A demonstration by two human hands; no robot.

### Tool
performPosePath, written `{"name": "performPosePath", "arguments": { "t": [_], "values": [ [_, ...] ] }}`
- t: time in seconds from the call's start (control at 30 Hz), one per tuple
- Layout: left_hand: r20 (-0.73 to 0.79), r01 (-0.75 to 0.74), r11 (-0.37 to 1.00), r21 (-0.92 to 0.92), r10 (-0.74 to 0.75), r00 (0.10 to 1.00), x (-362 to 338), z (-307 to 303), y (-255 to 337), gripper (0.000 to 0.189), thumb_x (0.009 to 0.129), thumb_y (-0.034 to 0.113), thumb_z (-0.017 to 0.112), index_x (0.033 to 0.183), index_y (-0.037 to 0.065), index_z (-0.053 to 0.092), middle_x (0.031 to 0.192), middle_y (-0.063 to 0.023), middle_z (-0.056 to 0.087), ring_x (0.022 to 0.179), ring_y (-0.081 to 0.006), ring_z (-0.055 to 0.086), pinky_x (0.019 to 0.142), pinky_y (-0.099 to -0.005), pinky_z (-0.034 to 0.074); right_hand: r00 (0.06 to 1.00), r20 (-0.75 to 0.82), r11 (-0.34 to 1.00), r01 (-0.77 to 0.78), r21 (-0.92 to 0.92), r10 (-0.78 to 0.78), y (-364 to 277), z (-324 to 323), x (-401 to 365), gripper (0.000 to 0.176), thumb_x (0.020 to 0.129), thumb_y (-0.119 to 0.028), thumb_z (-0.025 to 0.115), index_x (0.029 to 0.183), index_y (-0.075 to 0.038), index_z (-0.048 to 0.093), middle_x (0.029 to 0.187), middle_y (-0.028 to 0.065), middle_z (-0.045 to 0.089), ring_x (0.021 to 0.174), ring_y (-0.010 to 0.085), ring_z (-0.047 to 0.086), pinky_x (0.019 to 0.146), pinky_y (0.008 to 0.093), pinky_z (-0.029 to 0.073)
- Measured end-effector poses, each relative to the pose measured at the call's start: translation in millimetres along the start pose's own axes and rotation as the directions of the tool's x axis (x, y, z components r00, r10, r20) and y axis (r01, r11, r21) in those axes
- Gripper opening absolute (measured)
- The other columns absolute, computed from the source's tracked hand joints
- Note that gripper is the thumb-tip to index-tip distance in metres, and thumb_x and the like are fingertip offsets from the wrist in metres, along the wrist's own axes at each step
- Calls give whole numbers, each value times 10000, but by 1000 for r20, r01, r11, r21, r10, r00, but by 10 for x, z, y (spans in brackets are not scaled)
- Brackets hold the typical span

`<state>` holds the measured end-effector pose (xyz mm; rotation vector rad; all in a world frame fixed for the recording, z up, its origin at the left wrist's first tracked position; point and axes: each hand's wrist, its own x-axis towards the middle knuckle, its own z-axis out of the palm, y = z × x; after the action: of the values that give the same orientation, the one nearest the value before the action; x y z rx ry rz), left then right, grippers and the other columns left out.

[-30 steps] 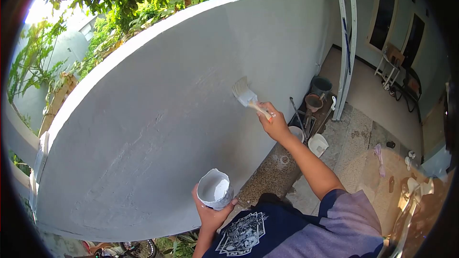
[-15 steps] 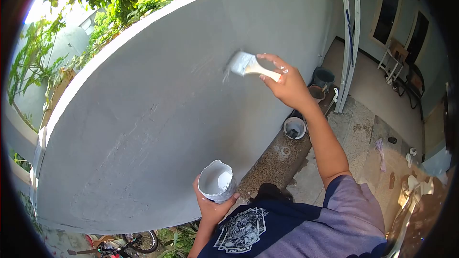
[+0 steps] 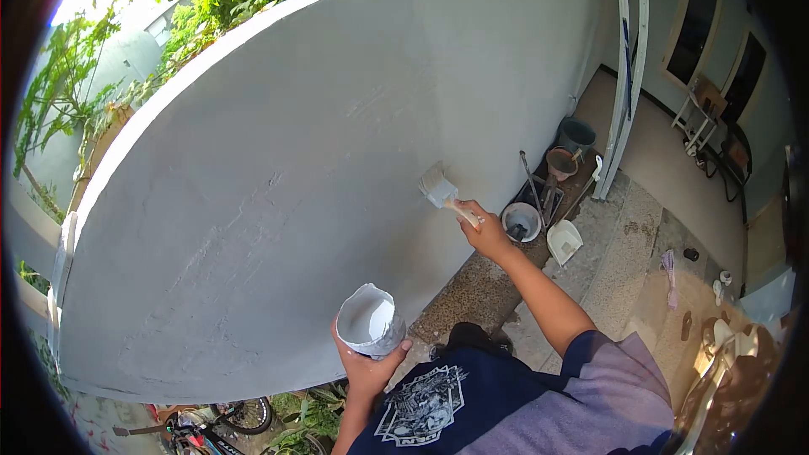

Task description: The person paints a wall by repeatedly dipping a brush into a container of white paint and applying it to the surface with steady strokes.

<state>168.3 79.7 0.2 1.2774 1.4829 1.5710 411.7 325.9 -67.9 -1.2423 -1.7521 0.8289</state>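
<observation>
My right hand [image 3: 486, 234] is closed around the pale handle of a wide paintbrush [image 3: 439, 189]. Its paint-coated bristles point up and left, right at the surface of a grey wall [image 3: 312, 168]. Rough, scratched streaks show on the wall's middle and lower left. Lower down, my left hand [image 3: 364, 368] cups a paint-smeared cup [image 3: 372, 320] with a ragged rim, fingers and thumb wrapped round its sides. White paint shows inside the cup, which is held upright in front of the wall.
At the wall's foot stand a bucket with a dark tool [image 3: 521, 222], a dark bucket [image 3: 576, 135], a brown pot [image 3: 561, 163] and a white dustpan-like scoop [image 3: 564, 242]. White metal posts [image 3: 624, 76] rise on the right. A bicycle [image 3: 244, 415] is below the wall's near edge.
My right hand and the brush have moved down the wall, uncovering the scoop and tools behind. My left hand with the cup has shifted slightly left in view.
</observation>
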Motion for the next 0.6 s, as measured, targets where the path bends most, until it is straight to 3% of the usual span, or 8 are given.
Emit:
{"name": "performPosePath", "arguments": {
  "t": [0.1, 0.17, 0.2, 0.27, 0.33, 0.4, 0.47, 0.6],
  "values": [
    [43, 20, 999, 32, -21, 999, 16, 7, -15, 1054, 653, 209, 952, 1429, 3, 270, 1352, -191, 489, 1260, -283, 539, 1072, -431, 436, 978, 158, 972, -103, -211, 138, 513, -47, -198, 334, 928, -172, 663, 1260, -155, 628, 867, 165, 715, 793, 343, 705, 736, 380, 534],
    [75, -32, 999, -7, 32, 997, 70, 57, 45, 1052, 652, 208, 954, 1426, 4, 271, 1352, -192, 490, 1258, -282, 540, 1070, -430, 436, 975, 215, 954, 120, -273, -61, 1007, 3, -201, 297, 900, -163, 674, 1197, -145, 674, 865, 157, 714, 762, 316, 705, 708, 389, 527],
    [79, -45, 999, -9, 46, 996, 109, 68, 46, 1052, 652, 208, 954, 1426, 4, 271, 1352, -192, 490, 1258, -282, 540, 1070, -430, 436, 976, 205, 953, 126, -274, -70, 858, -36, -95, 297, 900, -163, 674, 1197, -145, 674, 865, 157, 714, 762, 316, 705, 708, 389, 527],
    [88, -47, 998, -43, 50, 995, 106, 89, 37, 1048, 652, 215, 955, 1421, 5, 275, 1351, -194, 491, 1255, -283, 544, 1068, -430, 438, 996, 90, 999, -4, -49, 8, 76, -249, 151, 258, 888, -164, 682, 1143, -140, 710, 873, 143, 719, 753, 292, 702, 704, 367, 527],
    [103, -20, 1000, -13, 21, 994, 93, 102, 31, 1048, 654, 216, 954, 1422, 4, 275, 1349, -195, 493, 1254, -284, 546, 1067, -431, 439, 992, 96, 988, -74, -135, 87, -850, -659, 379, 316, 888, -133, 693, 1204, -123, 684, 918, 117, 734, 823, 216, 701, 752, 338, 533],
    [121, -10, 1000, 19, 7, 993, 127, 92, 36, 1047, 655, 217, 953, 1423, 3, 274, 1348, -197, 495, 1253, -286, 548, 1066, -432, 441, 994, -64, 989, 99, 112, -92, -1263, -866, 444, 336, 926, -107, 676, 1260, -91, 647, 882, 76, 729, 775, 138, 659, 711, 310, 519],
    [124, -55, 998, 12, 53, 991, 131, 121, 34, 1052, 657, 222, 953, 1426, 0, 271, 1346, -198, 498, 1254, -287, 549, 1066, -433, 441, 797, -380, 846, 529, 63, -470, -1388, -940, 632, 364, 969, -105, 648, 1329, -84, 599, 924, 65, 716, 755, 78, 607, 691, 281, 505],
    [132, -19, 1000, 20, 16, 991, 115, 112, -54, 1057, 655, 234, 955, 1426, -4, 271, 1347, -197, 501, 1255, -288, 548, 1066, -431, 441, 815, -433, 849, 497, 179, -385, -1856, -1047, 536, 401, 987, -118, 635, 1381, -114, 560, 1035, 116, 709, 834, 91, 625, 763, 271, 518]
  ]
}}
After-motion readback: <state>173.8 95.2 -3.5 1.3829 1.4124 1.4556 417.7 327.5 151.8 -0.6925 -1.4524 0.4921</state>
